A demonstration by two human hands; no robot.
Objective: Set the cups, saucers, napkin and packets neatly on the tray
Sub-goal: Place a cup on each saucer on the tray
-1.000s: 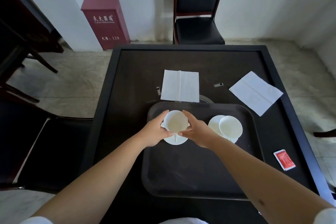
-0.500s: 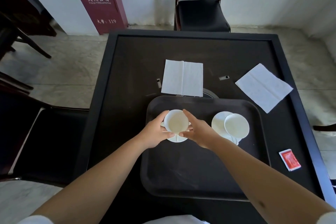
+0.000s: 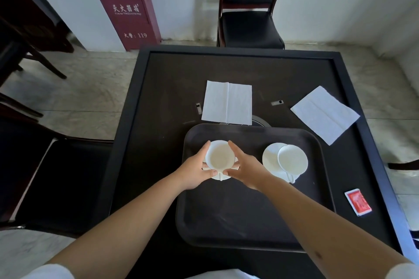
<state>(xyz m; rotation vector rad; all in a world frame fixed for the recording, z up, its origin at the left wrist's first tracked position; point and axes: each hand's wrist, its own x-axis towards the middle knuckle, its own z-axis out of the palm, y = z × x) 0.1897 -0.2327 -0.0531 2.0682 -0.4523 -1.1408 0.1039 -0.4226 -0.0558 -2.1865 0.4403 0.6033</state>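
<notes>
1. The left cup [image 3: 219, 158] sits on its saucer [image 3: 223, 176] at the tray's [image 3: 226, 222] far left.
2. The left hand [image 3: 196, 171] and right hand [image 3: 246, 169] cup it from opposite sides, fingers curled round.
3. The folded napkin [image 3: 227, 103] lies straight beyond on the tabletop [image 3: 172, 88]; the red packet [image 3: 357, 201] lies nearer the right hand.

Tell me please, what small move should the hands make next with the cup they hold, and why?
Probably let go of the cup: both the left hand and the right hand cup it, and it seems already seated on its saucer on the tray. Two napkins and the red packet wait outside the tray.
</notes>
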